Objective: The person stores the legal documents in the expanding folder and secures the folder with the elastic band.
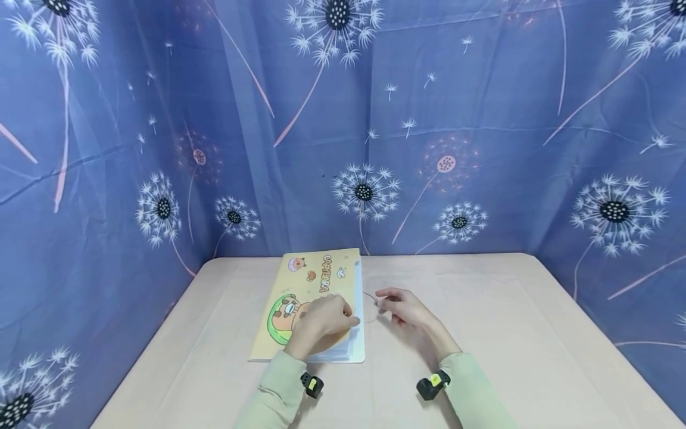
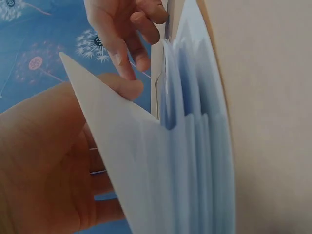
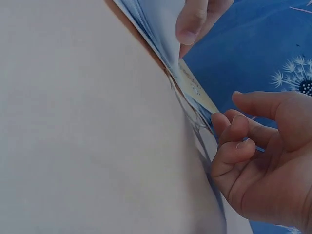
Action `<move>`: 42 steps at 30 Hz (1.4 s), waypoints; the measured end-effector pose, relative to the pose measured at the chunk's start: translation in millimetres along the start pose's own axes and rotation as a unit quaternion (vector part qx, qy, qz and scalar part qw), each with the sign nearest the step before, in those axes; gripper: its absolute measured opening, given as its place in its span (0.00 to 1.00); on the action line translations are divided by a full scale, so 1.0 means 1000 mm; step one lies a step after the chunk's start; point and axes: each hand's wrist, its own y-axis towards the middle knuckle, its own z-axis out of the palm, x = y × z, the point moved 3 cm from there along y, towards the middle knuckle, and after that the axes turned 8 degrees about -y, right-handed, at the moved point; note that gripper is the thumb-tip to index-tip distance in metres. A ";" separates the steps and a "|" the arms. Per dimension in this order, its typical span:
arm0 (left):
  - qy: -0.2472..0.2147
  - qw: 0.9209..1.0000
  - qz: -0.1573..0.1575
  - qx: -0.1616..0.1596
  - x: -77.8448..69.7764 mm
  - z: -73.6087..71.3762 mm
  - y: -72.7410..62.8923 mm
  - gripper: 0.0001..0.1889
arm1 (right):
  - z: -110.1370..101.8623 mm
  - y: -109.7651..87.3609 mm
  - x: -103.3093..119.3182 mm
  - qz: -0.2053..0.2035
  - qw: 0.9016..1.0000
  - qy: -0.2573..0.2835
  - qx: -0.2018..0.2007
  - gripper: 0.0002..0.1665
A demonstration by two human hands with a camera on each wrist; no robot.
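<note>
A yellow accordion file folder (image 1: pixel 308 292) with CAPYBARA lettering and cartoon animals lies on the table, its pocket side to the right. My left hand (image 1: pixel 327 316) pinches the edge of its front cover; the left wrist view has this cover (image 2: pixel 114 126) lifted away from the pale bluish pockets (image 2: pixel 195 146). To the right of the folder, my right hand (image 1: pixel 404 310) holds a thin elastic cord (image 1: pixel 370 294) at its curled fingertips. In the right wrist view the cord (image 3: pixel 180 97) bows out from the folder's edge towards those fingers.
The folder rests on a pale table (image 1: pixel 482 310). A blue curtain (image 1: pixel 402 149) with a dandelion print stands behind the table and along both sides. A black wrist camera (image 1: pixel 312 385) is strapped over the left sleeve, another camera (image 1: pixel 431 386) over the right.
</note>
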 end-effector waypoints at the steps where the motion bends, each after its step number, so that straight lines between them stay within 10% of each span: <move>1: 0.000 1.000 0.004 -0.001 0.000 0.000 0.000 0.26 | 0.000 0.000 0.000 -0.002 1.000 0.001 0.000 0.26; 13: -0.038 0.998 0.046 -0.006 0.005 -0.002 0.000 0.14 | 0.001 0.001 -0.001 0.001 1.000 -0.010 -0.016 0.24; 26: 0.036 0.989 -0.126 -0.069 0.011 -0.008 -0.013 0.33 | 0.000 0.010 -0.005 -0.003 0.997 -0.072 -0.005 0.25; 42: 0.040 0.991 -0.119 -0.041 0.018 -0.007 -0.012 0.29 | 0.001 0.027 -0.005 -0.024 0.978 -0.204 -0.032 0.14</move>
